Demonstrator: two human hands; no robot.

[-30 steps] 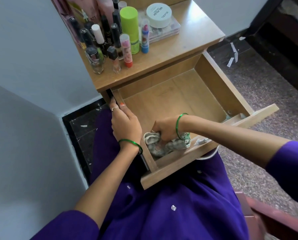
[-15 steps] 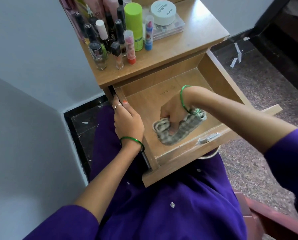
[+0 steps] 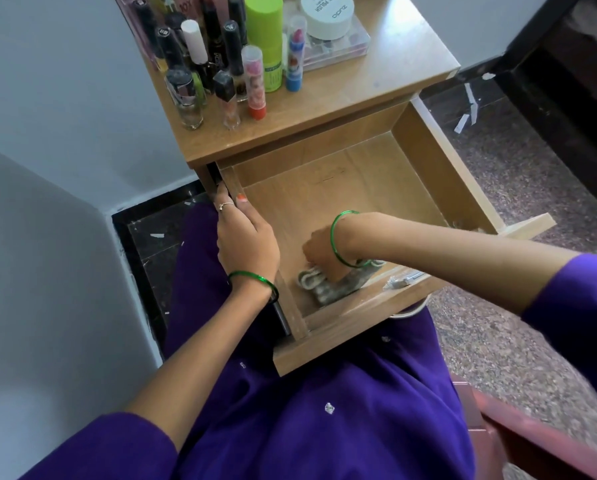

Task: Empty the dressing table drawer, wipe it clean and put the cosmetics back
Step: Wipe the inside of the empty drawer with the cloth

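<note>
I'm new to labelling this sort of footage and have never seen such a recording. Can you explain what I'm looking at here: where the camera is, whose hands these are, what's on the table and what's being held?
There is no machine here. The picture comes from a wide-angle camera worn on a person's head, looking down at their own arms and purple-clad lap.

In front of them is a light wooden dressing table with its wooden drawer pulled open. No cosmetics show inside it. The cosmetics stand on the table top: a tall lime-green tube, a round white jar on a clear flat case, and several small bottles and lipsticks.

The left hand grips the drawer's left side wall. The right hand holds a crumpled grey checked cloth against the drawer floor, near the front, apparently wiping it.
</note>
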